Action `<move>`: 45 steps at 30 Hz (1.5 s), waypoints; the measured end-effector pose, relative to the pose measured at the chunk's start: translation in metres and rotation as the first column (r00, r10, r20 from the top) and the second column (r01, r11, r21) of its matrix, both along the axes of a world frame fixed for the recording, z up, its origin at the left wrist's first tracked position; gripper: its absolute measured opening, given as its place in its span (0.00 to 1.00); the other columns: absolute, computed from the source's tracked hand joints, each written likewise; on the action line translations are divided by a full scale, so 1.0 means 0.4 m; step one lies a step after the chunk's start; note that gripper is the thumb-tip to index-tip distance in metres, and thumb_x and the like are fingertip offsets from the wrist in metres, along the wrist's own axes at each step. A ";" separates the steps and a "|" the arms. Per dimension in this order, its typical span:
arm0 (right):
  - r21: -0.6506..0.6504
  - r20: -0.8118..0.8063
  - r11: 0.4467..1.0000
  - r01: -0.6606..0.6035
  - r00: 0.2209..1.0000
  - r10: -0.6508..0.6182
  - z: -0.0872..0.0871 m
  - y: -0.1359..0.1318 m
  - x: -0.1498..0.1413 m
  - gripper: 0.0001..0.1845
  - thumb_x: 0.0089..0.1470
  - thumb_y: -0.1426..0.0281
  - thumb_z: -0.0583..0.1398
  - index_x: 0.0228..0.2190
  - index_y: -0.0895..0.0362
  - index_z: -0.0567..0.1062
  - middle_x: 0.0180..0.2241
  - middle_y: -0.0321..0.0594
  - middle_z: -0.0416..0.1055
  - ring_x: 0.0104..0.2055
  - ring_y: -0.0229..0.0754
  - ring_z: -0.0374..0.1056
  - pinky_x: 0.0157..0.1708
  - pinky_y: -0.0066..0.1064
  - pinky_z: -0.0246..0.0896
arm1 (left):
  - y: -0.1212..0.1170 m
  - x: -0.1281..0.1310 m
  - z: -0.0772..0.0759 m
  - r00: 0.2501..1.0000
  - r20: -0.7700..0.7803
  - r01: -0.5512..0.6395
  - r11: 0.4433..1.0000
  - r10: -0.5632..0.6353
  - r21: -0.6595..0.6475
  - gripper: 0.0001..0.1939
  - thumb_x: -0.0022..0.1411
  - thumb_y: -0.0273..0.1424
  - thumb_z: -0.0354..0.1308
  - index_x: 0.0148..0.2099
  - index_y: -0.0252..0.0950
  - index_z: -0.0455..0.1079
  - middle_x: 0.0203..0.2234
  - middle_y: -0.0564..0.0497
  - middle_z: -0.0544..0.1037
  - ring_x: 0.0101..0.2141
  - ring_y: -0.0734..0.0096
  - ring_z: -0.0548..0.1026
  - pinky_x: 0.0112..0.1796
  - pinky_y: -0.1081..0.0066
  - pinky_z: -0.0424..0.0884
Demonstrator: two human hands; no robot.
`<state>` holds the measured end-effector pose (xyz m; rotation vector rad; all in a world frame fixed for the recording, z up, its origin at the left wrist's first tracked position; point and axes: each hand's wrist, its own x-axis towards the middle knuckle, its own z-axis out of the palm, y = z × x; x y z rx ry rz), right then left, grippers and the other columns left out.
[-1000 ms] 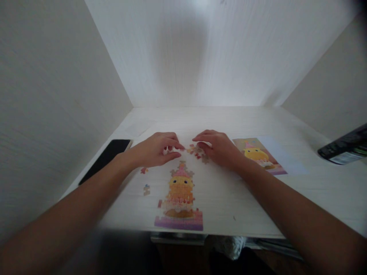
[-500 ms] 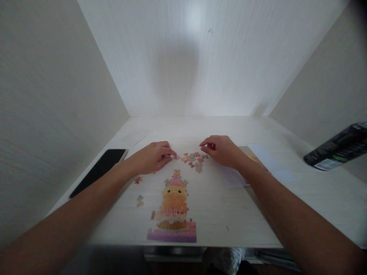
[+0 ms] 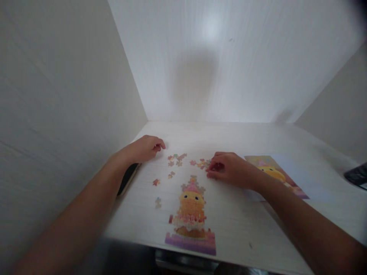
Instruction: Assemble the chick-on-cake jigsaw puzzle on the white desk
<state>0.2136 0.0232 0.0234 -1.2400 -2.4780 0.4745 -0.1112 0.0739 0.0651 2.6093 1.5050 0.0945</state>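
Observation:
My left hand [image 3: 147, 148] hovers at the left, fingers loosely curled and slightly apart, nothing visible in them. Just right of it lies a loose group of puzzle pieces [image 3: 179, 163]. My right hand [image 3: 229, 168] is at the right edge of a small pile of puzzle pieces [image 3: 201, 164]. Its thumb and index fingertip pinch close together there; whether a piece sits between them is hidden. Nearer the front edge lies a partly joined puzzle [image 3: 191, 206], showing a yellow figure with a pink pointed hat above a purple strip.
Single puzzle pieces [image 3: 158, 202] lie left of the joined part. A printed picture [image 3: 268, 162] of the figure rests on white paper [image 3: 289, 168], partly under my right forearm. A dark phone [image 3: 127, 177] lies beneath my left forearm. A black can [image 3: 357, 175] is at the right.
The view has swung left. My left hand has drawn away from the pieces, leaving a group now apart from the pile. My right hand has come down to the pile's right edge.

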 end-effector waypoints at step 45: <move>0.017 -0.119 0.989 0.146 0.983 -0.143 -0.028 0.041 0.042 0.15 0.54 0.76 0.59 0.43 0.56 0.79 0.39 0.41 0.78 0.35 0.41 0.72 0.35 0.32 0.67 | -0.065 0.074 0.005 0.967 0.141 0.243 0.939 -0.213 -0.244 0.11 0.62 0.37 0.56 0.40 0.35 0.74 0.24 0.54 0.74 0.24 0.76 0.69 0.27 0.75 0.61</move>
